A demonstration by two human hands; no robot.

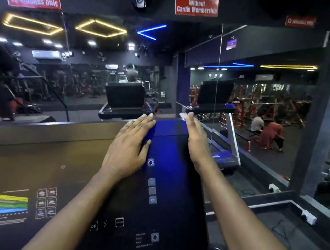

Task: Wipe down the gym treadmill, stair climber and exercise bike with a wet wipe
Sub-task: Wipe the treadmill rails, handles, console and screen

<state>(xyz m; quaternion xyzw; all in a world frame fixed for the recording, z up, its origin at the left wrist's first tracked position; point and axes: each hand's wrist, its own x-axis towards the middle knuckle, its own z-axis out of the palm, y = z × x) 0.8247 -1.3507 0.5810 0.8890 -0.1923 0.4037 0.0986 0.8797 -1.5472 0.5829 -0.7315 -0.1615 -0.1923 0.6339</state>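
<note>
The treadmill's dark console [157,215] fills the lower middle, tilted up towards me, with small icons and a coloured chart on its left part. My left hand [130,143] lies flat on the upper part of the console, fingers straight and close together, with nothing in it. My right hand [195,138] reaches along the console's right edge to its top corner. A small white wet wipe [182,115] shows just past its fingertips, held against that corner. Most of the wipe is hidden under the fingers.
A wall mirror [273,99] stands right behind the console and reflects the gym, other treadmills and seated people. A dark ledge [276,209] with white sockets [309,217] runs on the right. Red signs [196,3] hang above.
</note>
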